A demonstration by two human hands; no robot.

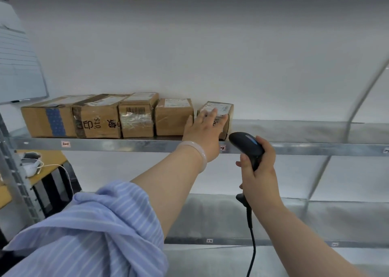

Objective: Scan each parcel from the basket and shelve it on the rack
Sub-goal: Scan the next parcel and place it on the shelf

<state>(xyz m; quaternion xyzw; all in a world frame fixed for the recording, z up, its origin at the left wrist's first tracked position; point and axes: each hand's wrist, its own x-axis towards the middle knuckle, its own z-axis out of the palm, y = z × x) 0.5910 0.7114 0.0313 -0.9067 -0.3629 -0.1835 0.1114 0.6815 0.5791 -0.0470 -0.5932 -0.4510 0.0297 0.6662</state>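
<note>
Grey metal shelf point(126, 145), five cardboard parcels point(137, 118) in a row on its left half, rightmost parcel point(223, 107) slightly apart

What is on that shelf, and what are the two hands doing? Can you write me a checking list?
Surface: metal shelf of the rack, with small tags on its front edge.
Job's things: four parcels side by side on the shelf; a fifth parcel stands a little apart at the right end; black scanner; basket not in view.
Clutter: nothing seen.
Hands: left hand, fingers straight, touches the fifth parcel; right hand grips the scanner in front of the shelf edge.
Cables: scanner cable hangs down from the handle; white cable lies on the desk.
Surroundings: white wall behind; whiteboard at the left.
</note>
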